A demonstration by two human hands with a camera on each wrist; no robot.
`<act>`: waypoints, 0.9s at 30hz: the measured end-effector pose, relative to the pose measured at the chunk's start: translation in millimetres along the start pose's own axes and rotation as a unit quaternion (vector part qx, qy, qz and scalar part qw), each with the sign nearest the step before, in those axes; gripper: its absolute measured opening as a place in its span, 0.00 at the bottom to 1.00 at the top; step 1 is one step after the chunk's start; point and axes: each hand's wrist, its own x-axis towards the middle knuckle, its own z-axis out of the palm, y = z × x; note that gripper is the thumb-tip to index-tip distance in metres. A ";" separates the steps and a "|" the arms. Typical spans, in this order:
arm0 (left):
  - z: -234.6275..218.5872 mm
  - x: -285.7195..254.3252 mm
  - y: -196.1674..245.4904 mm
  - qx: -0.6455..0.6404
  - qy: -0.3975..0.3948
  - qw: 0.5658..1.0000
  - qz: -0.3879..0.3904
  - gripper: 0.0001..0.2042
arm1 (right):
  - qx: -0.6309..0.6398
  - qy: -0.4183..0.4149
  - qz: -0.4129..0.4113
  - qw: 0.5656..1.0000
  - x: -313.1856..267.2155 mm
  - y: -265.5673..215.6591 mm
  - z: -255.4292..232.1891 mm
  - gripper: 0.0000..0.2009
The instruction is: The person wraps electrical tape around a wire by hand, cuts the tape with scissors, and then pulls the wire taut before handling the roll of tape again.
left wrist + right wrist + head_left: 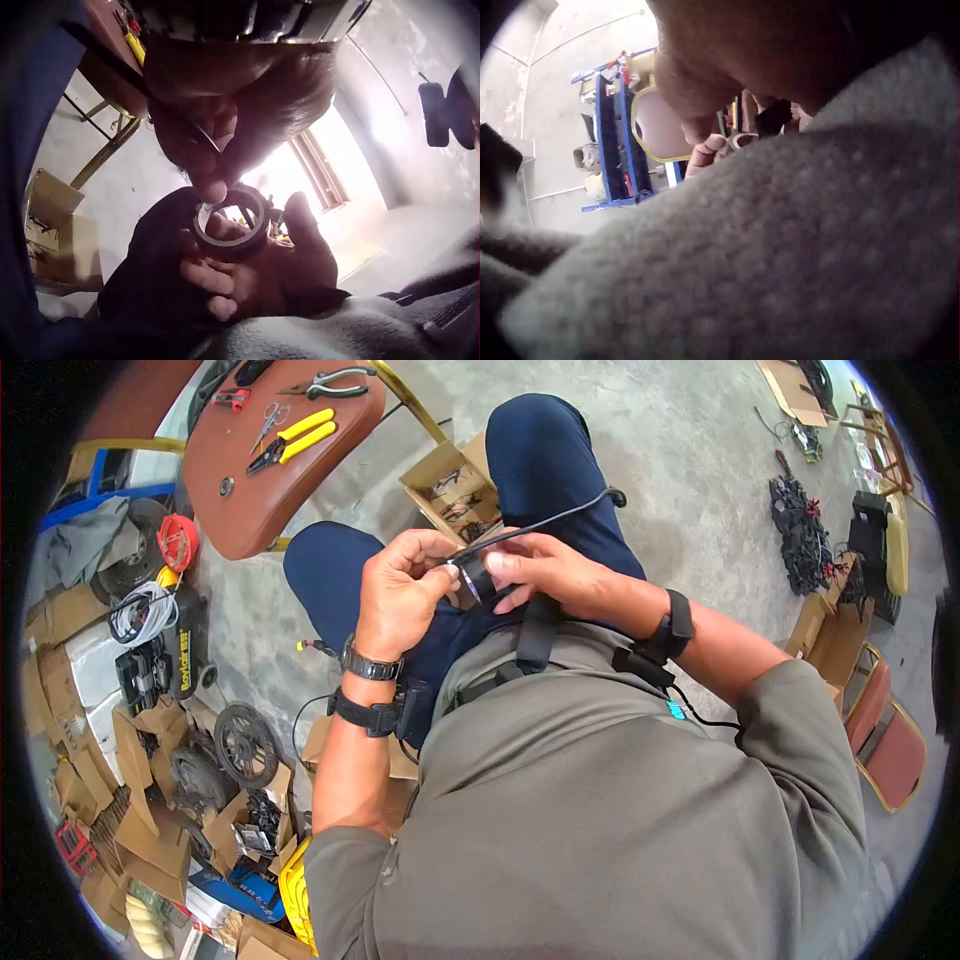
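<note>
Above the lap, my left hand (398, 588) pinches a thin black cable (562, 514) between thumb and fingers. The cable runs up to the right across the thigh to a dark end piece. My right hand (560, 572) holds a roll of black tape (478, 574) close beside the left fingertips. In the left wrist view the tape roll (234, 250) shows as a ring with a pale inner core, the right fingers under and around it. A left fingertip is right at its rim. The right wrist view is mostly blocked by grey cloth.
A brown stool seat (225, 525) at upper left bears yellow-handled wire strippers (300, 436), scissors (268, 422) and pliers (335, 382). An open cardboard box (425, 500) stands on the floor beyond the knees. Boxes, wheels (247, 746) and a black wiring bundle (800, 525) lie around.
</note>
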 end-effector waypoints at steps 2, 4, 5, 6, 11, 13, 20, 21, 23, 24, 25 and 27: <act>5.9 1.5 -4.4 -0.021 -0.005 1.000 0.010 0.11 | 0.078 0.006 0.030 0.997 6.5 2.4 4.2 0.21; 7.8 0.5 -3.9 -0.027 -0.007 1.000 0.012 0.12 | 0.014 -0.004 0.021 1.000 10.9 1.1 1.0 0.20; 8.2 -1.6 -1.2 -0.025 -0.008 1.000 0.008 0.12 | -0.018 -0.009 0.018 1.000 12.2 1.6 0.1 0.19; 8.8 -2.4 0.7 -0.022 -0.009 1.000 0.006 0.12 | -0.025 -0.004 0.010 1.000 13.4 4.4 -0.8 0.16; 18.5 -5.1 9.2 -0.085 0.034 0.996 -0.001 0.13 | -0.096 -0.002 -0.029 0.995 14.9 7.5 -5.5 0.15; 19.0 -7.8 11.3 -0.108 0.043 0.993 -0.021 0.12 | -0.133 -0.008 -0.039 0.990 14.8 10.9 -7.1 0.16; 8.8 1.9 9.7 -0.118 -0.017 0.992 -0.031 0.11 | -0.163 0.003 -0.067 0.984 16.6 11.8 -8.7 0.20; 10.5 2.8 12.5 -0.105 -0.024 0.993 -0.035 0.11 | -0.164 -0.001 -0.085 0.983 17.3 14.2 -9.8 0.20; 17.7 2.4 14.9 -0.074 -0.013 0.996 -0.042 0.10 | -0.180 -0.001 -0.119 0.977 19.9 23.8 -13.5 0.21; 21.0 2.9 15.6 -0.058 -0.006 0.997 -0.044 0.10 | -0.197 0.001 -0.136 0.971 23.6 28.2 -15.2 0.21; 22.9 4.5 12.9 -0.033 -0.002 0.999 -0.025 0.10 | -0.214 0.002 -0.153 0.965 26.4 31.8 -17.2 0.22; 25.6 6.9 3.8 0.017 0.007 1.000 0.012 0.09 | -0.254 0.009 -0.152 0.955 27.4 35.6 -20.7 0.22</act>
